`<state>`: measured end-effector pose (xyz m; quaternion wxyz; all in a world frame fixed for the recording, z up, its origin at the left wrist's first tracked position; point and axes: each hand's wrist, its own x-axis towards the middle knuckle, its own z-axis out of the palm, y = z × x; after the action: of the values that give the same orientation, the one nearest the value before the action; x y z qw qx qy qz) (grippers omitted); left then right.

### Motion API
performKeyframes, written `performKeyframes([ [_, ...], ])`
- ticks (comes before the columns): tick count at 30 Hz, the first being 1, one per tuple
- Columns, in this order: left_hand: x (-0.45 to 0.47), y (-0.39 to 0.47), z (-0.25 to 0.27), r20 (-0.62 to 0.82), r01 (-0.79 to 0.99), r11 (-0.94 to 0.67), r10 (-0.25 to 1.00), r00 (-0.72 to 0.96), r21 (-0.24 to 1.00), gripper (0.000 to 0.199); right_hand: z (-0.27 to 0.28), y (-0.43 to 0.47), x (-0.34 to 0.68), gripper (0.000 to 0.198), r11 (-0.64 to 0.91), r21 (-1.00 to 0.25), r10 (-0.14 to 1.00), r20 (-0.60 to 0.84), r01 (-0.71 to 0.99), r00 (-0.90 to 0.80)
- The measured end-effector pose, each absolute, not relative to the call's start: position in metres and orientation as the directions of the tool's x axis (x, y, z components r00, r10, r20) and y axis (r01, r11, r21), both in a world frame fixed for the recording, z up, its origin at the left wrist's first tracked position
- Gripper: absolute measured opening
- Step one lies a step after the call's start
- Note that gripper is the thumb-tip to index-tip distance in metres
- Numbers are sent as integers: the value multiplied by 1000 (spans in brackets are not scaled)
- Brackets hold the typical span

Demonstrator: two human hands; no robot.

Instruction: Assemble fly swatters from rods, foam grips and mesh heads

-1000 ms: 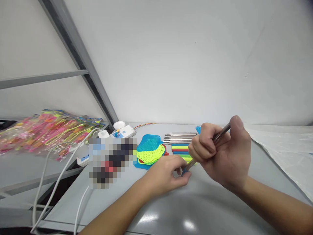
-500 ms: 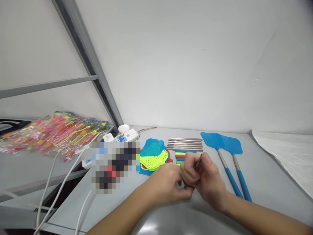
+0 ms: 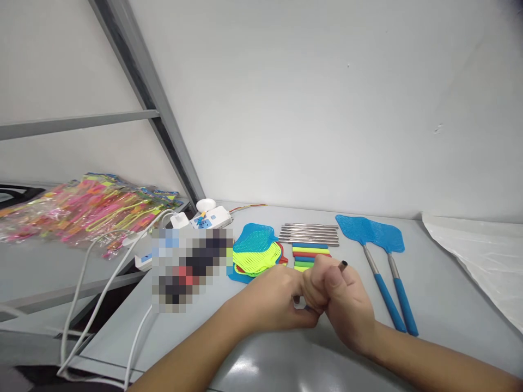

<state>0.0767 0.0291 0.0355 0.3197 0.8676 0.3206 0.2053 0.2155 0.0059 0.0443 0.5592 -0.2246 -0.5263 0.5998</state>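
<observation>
My right hand (image 3: 349, 313) is closed around a metal tube (image 3: 344, 265), whose dark round end pokes out above the thumb. Pressed against it, my left hand (image 3: 280, 299) is closed with thumb and fingers pinched together. What the left fingers hold is mostly hidden; only a small bluish bit shows between the hands. Just behind them lie several coloured handle sleeves (image 3: 310, 254) in a row. Beyond these is a row of metal rods (image 3: 308, 234). Flyswatter heads (image 3: 255, 239) in blue, yellow and red are piled to the left. Two blue flyswatters (image 3: 386, 283) with handles lie at right.
A power strip (image 3: 212, 218) with white cables (image 3: 110, 272) stands at the table's left back. Bagged colourful items (image 3: 102, 212) cover a neighbouring surface. A white sheet (image 3: 474, 256) lies far right, a wall (image 3: 327, 109) rises behind, and a patch at left is pixelated.
My right thumb has shifted lower and the tube's end now shows more clearly above the fist. Both hands stay together. The view has tilted slightly.
</observation>
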Motion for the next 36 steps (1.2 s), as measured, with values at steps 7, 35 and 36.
performKeyframes([
  [7,80,27,39,205,364,-630,648,734,686,11,55,10,217,48,122,-850,956,239,-512,-170],
  [35,93,8,25,230,330,-525,741,631,785,26,106,26,234,48,166,-791,985,161,-590,61],
  [36,92,8,26,232,321,-516,746,624,794,26,106,26,233,48,174,-787,984,165,-592,69],
])
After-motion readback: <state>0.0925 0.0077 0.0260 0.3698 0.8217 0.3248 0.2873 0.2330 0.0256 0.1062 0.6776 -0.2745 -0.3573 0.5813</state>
